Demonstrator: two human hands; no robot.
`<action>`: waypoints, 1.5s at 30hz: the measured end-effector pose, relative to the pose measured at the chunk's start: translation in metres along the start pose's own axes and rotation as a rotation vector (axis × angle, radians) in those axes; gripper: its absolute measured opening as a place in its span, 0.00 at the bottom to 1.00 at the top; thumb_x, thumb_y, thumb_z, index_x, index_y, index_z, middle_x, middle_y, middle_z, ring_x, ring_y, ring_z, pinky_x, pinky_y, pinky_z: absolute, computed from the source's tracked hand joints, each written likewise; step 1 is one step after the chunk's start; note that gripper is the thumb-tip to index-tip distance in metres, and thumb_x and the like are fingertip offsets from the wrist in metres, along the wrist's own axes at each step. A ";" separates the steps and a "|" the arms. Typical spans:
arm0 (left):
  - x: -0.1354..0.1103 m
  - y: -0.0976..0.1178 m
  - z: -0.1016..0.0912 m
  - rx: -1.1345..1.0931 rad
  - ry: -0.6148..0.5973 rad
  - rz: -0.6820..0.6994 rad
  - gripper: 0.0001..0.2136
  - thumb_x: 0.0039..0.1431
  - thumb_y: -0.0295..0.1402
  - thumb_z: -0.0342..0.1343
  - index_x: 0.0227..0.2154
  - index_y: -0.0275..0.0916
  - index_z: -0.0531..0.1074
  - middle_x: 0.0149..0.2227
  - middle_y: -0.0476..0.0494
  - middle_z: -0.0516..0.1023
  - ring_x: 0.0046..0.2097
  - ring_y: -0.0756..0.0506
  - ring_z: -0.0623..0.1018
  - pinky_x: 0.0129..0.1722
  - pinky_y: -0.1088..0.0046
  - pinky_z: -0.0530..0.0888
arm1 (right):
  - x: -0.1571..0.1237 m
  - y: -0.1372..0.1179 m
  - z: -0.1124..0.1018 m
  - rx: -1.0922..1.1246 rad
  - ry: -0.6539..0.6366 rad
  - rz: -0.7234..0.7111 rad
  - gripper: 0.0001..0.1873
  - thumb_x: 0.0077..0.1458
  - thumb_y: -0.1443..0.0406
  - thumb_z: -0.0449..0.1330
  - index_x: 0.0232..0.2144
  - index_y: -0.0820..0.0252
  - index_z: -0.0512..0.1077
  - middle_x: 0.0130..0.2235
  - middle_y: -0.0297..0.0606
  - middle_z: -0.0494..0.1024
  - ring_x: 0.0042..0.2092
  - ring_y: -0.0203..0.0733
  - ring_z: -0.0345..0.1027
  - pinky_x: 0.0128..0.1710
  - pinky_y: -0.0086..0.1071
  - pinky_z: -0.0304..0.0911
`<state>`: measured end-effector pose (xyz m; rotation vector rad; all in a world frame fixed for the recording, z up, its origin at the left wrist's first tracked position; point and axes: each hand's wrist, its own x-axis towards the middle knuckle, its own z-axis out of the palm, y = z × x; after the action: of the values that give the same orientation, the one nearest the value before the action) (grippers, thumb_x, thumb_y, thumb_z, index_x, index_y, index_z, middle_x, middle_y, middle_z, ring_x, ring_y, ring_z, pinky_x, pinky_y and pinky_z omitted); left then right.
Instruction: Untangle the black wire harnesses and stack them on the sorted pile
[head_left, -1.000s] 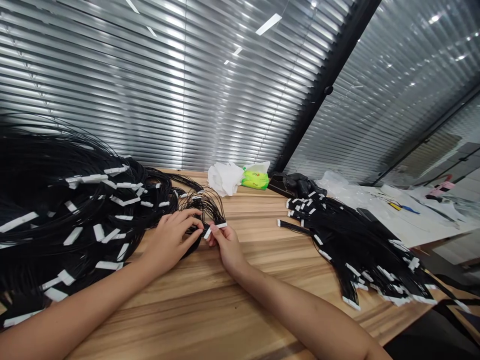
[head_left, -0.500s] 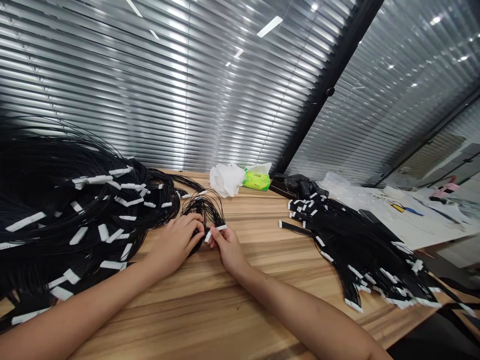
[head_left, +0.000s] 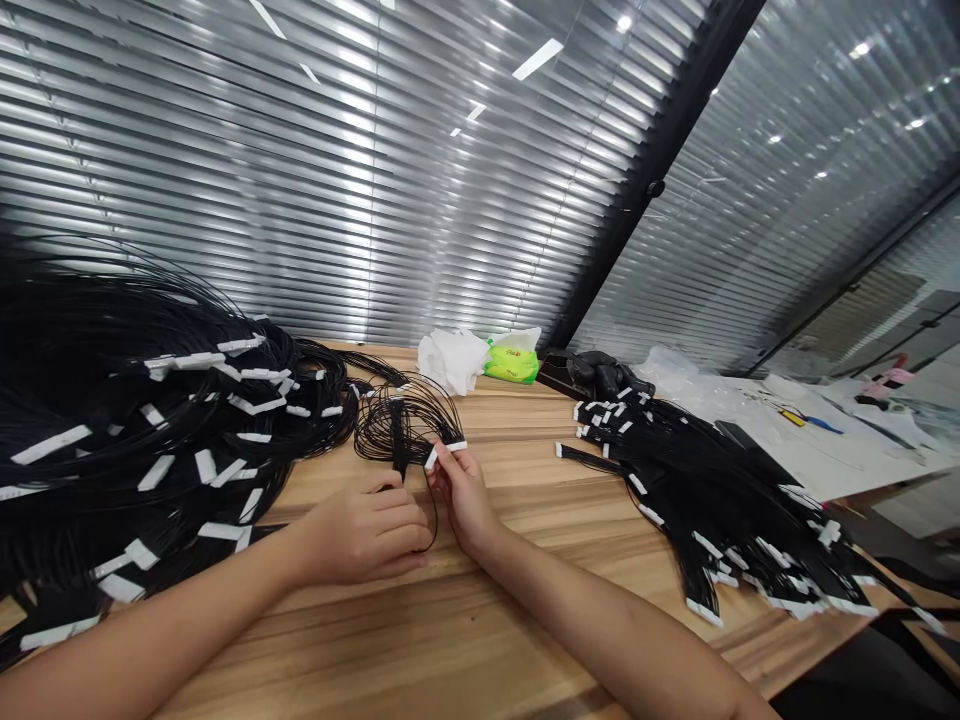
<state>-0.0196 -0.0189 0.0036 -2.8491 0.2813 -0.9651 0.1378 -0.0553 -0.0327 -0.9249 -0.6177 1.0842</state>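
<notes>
Head view: wood tabletop (head_left: 465, 640) is seen below both hands. White connectors (head_left: 456, 446) are clamped btwn thumb & fingers of the R hand (head_left: 463, 490); the coiled black wire bundle (head_left: 367, 430) they belong to is spread just beyond & left of those fingertips, also just past the L hand (head_left: 371, 530). The bundle is crossed approx. mid-coil by a dark band (head_left: 397, 425), its near end reaching down to the L thumb. L hand is held palm down w/ fingers curled in; a thin black wire (head_left: 436, 518) is looped from near the R fingertips back to the L fingers, but whether it's gripped there can't be told, as the fingertips are hidden. A big pile of black cables (head_left: 82, 380) w/ white ends is heaped left of the L hand. Another cable pile (head_left: 697, 480), also w/ white ends, is laid out well right of the R hand. Beyond the R hand, crumpled white tissue (head_left: 452, 360) is set next to a green tissue pack (head_left: 511, 364); metal blinds (head_left: 300, 180) are seen farther back.
</notes>
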 end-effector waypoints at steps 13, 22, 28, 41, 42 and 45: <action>-0.013 -0.016 -0.002 -0.036 0.073 -0.527 0.11 0.62 0.37 0.51 0.25 0.39 0.67 0.20 0.53 0.69 0.23 0.50 0.68 0.26 0.74 0.61 | 0.001 0.001 0.000 0.029 0.021 0.000 0.16 0.41 0.55 0.69 0.28 0.61 0.75 0.21 0.29 0.70 0.24 0.33 0.59 0.25 0.28 0.54; -0.010 -0.019 0.001 0.069 -0.075 -0.714 0.08 0.63 0.37 0.49 0.35 0.43 0.73 0.21 0.54 0.73 0.24 0.50 0.72 0.28 0.74 0.64 | 0.000 0.001 0.001 -0.003 0.022 -0.013 0.16 0.41 0.54 0.69 0.27 0.60 0.76 0.21 0.30 0.71 0.23 0.33 0.59 0.25 0.29 0.55; -0.013 -0.021 0.001 0.103 -0.081 -0.801 0.11 0.63 0.39 0.50 0.40 0.48 0.76 0.26 0.52 0.80 0.27 0.47 0.75 0.28 0.73 0.65 | -0.001 0.000 0.001 -0.028 0.011 -0.018 0.17 0.42 0.53 0.69 0.27 0.60 0.75 0.21 0.31 0.71 0.23 0.34 0.59 0.25 0.29 0.55; -0.013 -0.020 0.002 0.075 -0.103 -0.798 0.12 0.63 0.38 0.50 0.44 0.49 0.76 0.27 0.52 0.81 0.29 0.46 0.78 0.30 0.73 0.67 | -0.002 0.000 0.001 -0.064 -0.017 -0.035 0.18 0.43 0.52 0.68 0.26 0.61 0.73 0.19 0.29 0.69 0.20 0.30 0.53 0.21 0.28 0.47; -0.012 -0.020 0.002 0.064 -0.108 -0.807 0.12 0.63 0.38 0.50 0.44 0.49 0.76 0.27 0.52 0.81 0.29 0.46 0.78 0.30 0.73 0.67 | -0.002 0.001 0.001 -0.069 -0.020 -0.034 0.18 0.43 0.52 0.68 0.26 0.61 0.73 0.18 0.28 0.68 0.18 0.29 0.49 0.20 0.28 0.44; -0.010 -0.019 0.002 0.034 -0.120 -0.835 0.12 0.63 0.40 0.48 0.43 0.49 0.76 0.27 0.51 0.81 0.30 0.45 0.78 0.30 0.73 0.67 | -0.002 0.001 0.001 -0.073 -0.036 -0.021 0.18 0.44 0.51 0.67 0.26 0.60 0.71 0.15 0.24 0.63 0.17 0.27 0.39 0.18 0.27 0.37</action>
<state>-0.0241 0.0019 -0.0005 -2.9727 -0.9932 -0.8526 0.1359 -0.0568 -0.0329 -0.9618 -0.6992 1.0666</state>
